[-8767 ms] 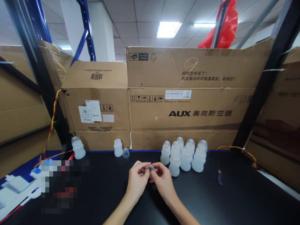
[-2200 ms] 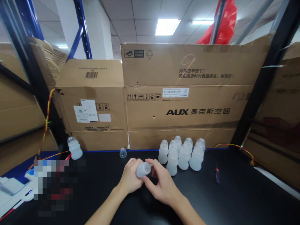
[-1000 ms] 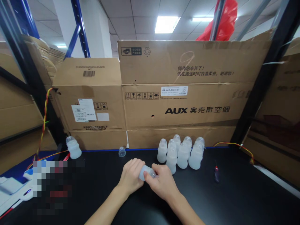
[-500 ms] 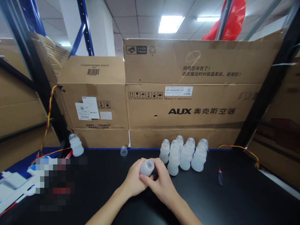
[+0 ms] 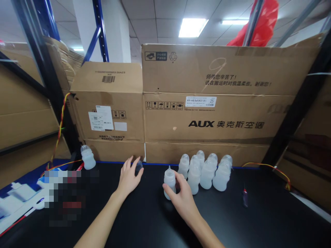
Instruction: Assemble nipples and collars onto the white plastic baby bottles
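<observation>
My right hand grips a frosted baby bottle around its side; the bottle stands upright with its nipple pointing up and no cap over it. Out to the left, my left hand reaches over the black table with its fingers apart. A small clear dome cap sits by its fingertips, partly hidden by them; whether they touch it is hard to tell. Several capped baby bottles stand in a group just right of my right hand. One more capped bottle stands at the back left.
Cardboard panels wall off the back of the black table. On the right lies a small screwdriver-like tool. White plastic items and a pixelated patch occupy the left, with red-yellow wires at the rack post.
My left hand has let go of the bottle and moved left to the clear cap. My right hand now holds the bottle upright; before, its top was tipped toward me. The view has shifted slightly.
</observation>
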Action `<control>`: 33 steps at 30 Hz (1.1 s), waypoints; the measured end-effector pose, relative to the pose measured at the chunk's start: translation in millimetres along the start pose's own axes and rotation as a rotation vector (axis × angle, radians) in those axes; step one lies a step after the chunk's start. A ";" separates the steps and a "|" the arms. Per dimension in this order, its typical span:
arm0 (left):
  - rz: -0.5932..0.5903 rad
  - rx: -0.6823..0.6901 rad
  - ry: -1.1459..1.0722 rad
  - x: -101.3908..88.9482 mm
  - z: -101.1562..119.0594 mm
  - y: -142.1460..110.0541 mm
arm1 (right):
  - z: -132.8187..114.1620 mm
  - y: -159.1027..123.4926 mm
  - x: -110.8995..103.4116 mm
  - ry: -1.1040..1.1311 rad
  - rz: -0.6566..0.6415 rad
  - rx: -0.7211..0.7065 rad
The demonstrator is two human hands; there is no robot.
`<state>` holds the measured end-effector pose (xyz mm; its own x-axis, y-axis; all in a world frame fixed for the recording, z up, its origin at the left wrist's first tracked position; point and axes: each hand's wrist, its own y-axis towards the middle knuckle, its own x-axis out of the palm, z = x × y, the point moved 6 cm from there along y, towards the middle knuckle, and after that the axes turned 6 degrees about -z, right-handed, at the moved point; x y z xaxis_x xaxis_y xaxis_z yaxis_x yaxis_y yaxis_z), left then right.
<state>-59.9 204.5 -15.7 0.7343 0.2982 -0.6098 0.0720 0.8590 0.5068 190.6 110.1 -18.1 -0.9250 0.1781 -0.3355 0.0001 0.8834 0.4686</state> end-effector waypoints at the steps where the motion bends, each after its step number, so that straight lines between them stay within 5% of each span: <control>1: -0.002 -0.038 -0.020 -0.1 -6.2 0.6 | -0.4 -0.9 1.0 -0.011 -0.010 -0.005; 7: -0.019 -0.193 -0.303 6.2 -10.4 0.4 | 4.0 -5.8 9.8 0.027 -0.071 -0.045; 13: -0.153 -0.323 -0.796 23.1 24.1 -7.4 | 13.8 -7.6 22.5 0.117 -0.160 -0.022; 20: -0.260 -0.565 -1.374 40.2 50.8 -23.6 | 9.6 -6.7 16.4 -0.004 -0.082 -0.098; 28: -0.157 -0.515 -1.302 32.1 52.6 -24.2 | 5.3 -4.7 13.5 -0.031 -0.062 -0.122; 33: -0.224 -0.366 -1.201 33.8 63.6 -27.8 | 19.8 -6.6 16.9 0.036 -0.004 -0.054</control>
<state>5.9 164.2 -11.6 0.8907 -0.2651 0.3693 0.2242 0.9628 0.1507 182.5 115.9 -43.0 -0.9382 0.1575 -0.3083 -0.0237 0.8591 0.5113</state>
